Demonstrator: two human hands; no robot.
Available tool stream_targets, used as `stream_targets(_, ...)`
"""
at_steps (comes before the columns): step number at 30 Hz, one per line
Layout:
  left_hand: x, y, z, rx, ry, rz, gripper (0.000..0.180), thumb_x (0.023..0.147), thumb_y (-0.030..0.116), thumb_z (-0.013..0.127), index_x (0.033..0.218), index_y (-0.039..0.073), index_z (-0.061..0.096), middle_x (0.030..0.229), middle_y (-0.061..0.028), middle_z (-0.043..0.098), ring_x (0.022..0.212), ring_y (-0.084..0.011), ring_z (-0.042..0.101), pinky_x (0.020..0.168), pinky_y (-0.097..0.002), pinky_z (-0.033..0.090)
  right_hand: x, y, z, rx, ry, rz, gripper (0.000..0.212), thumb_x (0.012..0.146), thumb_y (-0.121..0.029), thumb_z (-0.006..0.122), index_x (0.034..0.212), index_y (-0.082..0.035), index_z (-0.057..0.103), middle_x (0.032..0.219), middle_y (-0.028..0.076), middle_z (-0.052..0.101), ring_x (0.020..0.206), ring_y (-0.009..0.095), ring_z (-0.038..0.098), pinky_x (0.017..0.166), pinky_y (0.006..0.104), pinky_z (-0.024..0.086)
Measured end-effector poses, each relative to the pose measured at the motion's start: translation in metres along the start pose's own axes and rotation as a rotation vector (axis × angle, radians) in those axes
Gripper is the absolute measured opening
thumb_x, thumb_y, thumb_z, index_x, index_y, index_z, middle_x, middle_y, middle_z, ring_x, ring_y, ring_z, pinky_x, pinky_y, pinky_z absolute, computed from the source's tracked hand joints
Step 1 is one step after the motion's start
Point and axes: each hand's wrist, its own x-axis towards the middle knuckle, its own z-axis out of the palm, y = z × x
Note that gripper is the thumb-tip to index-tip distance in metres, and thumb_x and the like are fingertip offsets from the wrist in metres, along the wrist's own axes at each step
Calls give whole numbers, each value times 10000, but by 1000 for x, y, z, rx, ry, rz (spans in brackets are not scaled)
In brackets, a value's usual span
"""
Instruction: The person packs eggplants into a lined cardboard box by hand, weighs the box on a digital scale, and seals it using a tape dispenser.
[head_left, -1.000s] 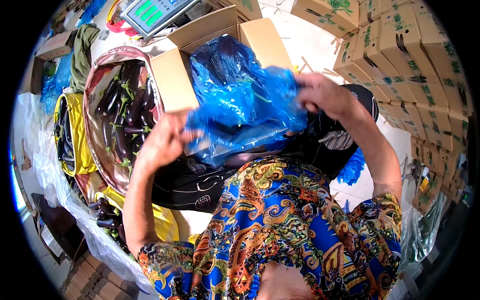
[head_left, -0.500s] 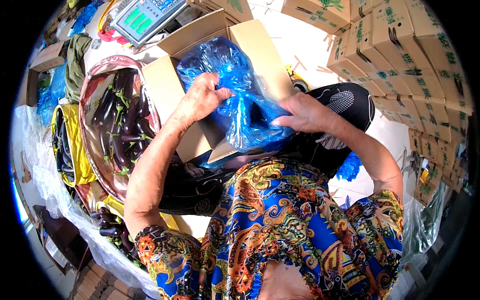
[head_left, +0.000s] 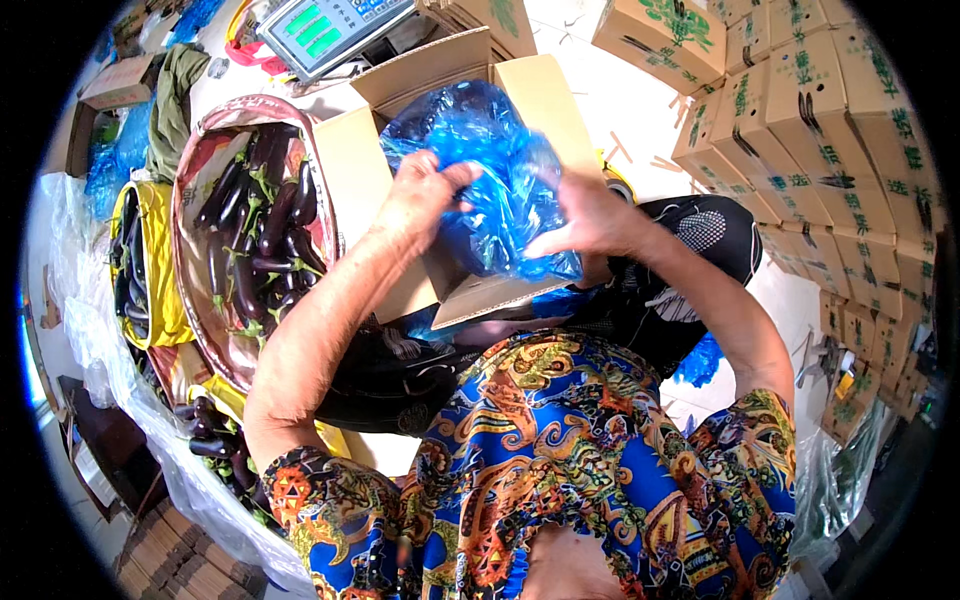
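A blue plastic bag point(head_left: 490, 215) fills an open cardboard box point(head_left: 375, 150) in front of me, its film crumpled and shiny. My left hand point(head_left: 425, 195) has its fingers closed on the film at the bag's left side. On the opposite side, my right hand point(head_left: 595, 215) rests against the bag with thumb and fingers apart; its fingertips are smeared by motion. What lies inside the bag is hidden by the film. Left of the box stands a round, cloth-lined basket point(head_left: 182, 235) of dark purple eggplants point(head_left: 270, 225).
A digital scale point(head_left: 335, 35) sits behind the box. Stacked cartons point(head_left: 815, 130) rise at the right. A yellow bag point(head_left: 170, 280) of eggplants stands beyond the basket, and clear plastic sheeting point(head_left: 120, 395) runs along the left. Cardboard strips point(head_left: 622, 148) litter the floor.
My right hand has moved up and loosened, its thumb and fingers now apart. The bag's gathered folds look flatter. The whole view has shifted slightly.
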Motion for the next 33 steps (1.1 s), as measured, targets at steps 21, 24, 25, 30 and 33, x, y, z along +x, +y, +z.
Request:
stream_targets(21,29,-23,-45,1235,-102,812,243,574,-49,568,808,-21,631,814,-181,591,822,-354,620,737,-414,528,28,-5,-89,9,212,293,789,762,-513,722,1365,-58,492,981,87,671,888,171,621,848,335,494)
stream_targets(24,25,-24,-39,1272,-38,802,239,584,-59,573,813,-23,633,826,-184,594,790,-355,618,721,-415,532,11,22,-54,-222,-124,331,727,714,-516,764,1233,-42,576,898,85,670,779,199,628,766,331,506)
stream_targets(25,22,-24,-37,1294,-21,796,237,588,-60,575,814,-21,635,834,-186,596,777,-354,619,717,-415,534,12,13,-31,-278,-187,259,661,706,-494,779,1152,-35,616,853,76,665,729,198,625,723,320,507)
stream_targets(30,-3,-20,-21,1471,-45,793,163,635,1,605,788,34,654,743,-156,619,759,-314,639,666,-411,545,64,39,18,-14,116,89,308,729,-288,686,717,17,644,734,201,669,723,294,681,648,413,525)
stream_targets(33,-17,-39,-11,1659,-198,769,37,681,81,604,702,66,629,660,-129,621,724,-292,651,619,-400,547,100,48,13,-24,70,127,162,703,-131,613,664,26,631,716,232,653,710,336,677,612,424,526)
